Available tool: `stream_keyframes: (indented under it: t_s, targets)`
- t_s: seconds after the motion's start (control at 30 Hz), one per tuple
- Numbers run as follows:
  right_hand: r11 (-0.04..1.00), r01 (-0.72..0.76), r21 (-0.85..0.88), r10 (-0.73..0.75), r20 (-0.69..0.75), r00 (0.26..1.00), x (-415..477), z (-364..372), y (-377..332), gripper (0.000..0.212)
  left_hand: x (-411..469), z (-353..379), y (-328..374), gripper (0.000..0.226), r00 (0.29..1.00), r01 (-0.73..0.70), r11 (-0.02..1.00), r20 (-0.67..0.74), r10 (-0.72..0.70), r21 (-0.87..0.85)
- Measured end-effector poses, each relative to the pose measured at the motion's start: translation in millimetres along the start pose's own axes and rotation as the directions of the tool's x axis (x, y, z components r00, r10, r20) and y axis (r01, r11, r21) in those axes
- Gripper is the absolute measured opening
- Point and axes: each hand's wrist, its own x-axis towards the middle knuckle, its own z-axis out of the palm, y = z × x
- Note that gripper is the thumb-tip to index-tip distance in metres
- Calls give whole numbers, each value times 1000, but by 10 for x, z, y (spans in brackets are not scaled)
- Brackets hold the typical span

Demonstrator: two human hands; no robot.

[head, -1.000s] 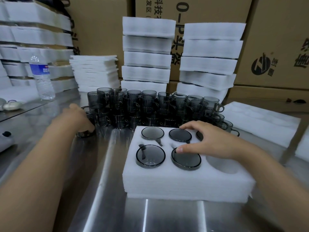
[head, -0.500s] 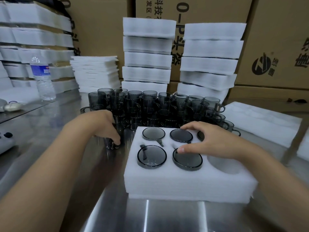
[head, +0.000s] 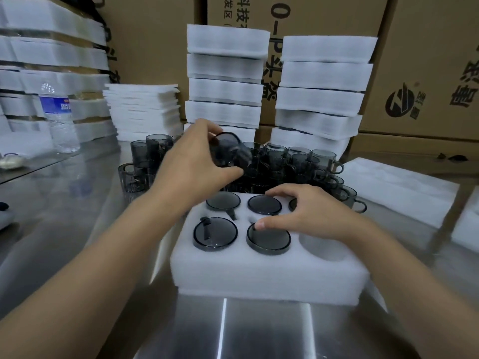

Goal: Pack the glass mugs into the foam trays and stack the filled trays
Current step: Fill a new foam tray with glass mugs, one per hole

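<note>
Loose mugs crowd the table behind my foam tray. My left hand grips a smoky-grey mug, tilted; my right hand rests, fingers apart, on the tray.

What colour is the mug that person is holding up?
The mug in the left hand is smoky, see-through dark grey; the head view shows it, slightly blurred.

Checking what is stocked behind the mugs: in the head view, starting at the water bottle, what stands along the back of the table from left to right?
Water bottle → pile of thin foam sheets → tall stack of foam trays → second stack of foam trays → cardboard box with a round logo.
</note>
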Motion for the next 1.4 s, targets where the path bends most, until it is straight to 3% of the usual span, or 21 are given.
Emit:
stream_keyframes:
  t_s: [0.1, 0.23, 0.4, 0.5, 0.67, 0.8, 0.97, 1.2, 1.4]
  targets:
    - [1000, 21, 3, -21, -25, 999, 76, 61, -56, 75, -101, 132, 152, 61, 993, -54, 988, 94, 68, -145]
    - [992, 64, 106, -60, -46, 997, 93, 107, -66, 59, -209, 309, 184, 61, 984, -120, 985, 117, 134, -123]
    - [984, 86, 158, -62, -152, 986, 71, 118, -17, 89, -208, 321, 117, 61, 986, -160, 975, 17, 165, -154]
    - [978, 128, 163, -86, -243, 966, 36, 126, 15, 91, -193, 344, 70, 64, 983, -168, 973, 43, 177, -161]
    - [983, 168, 76, -136, -314, 940, 3, 133, 24, 72, -169, 385, 6, 80, 967, -138, 970, 182, 176, -202]
    - [976, 217, 13, -203, -309, 929, -19, 125, 9, 65, -186, 380, 9, 83, 937, -211, 956, 237, 258, -205]
    - [963, 267, -42, -265, -337, 904, -40, 134, 7, 68, -205, 375, 30, 78, 917, -287, 936, 225, 330, -204]
    - [953, 292, -80, -302, -341, 890, -62, 116, -13, 83, -210, 375, 47, 73, 916, -278, 913, 204, 346, -300]
    - [936, 331, -120, -351, -388, 852, -66, 112, -3, 78, -213, 376, 43, 73, 932, -216, 923, 215, 292, -320]
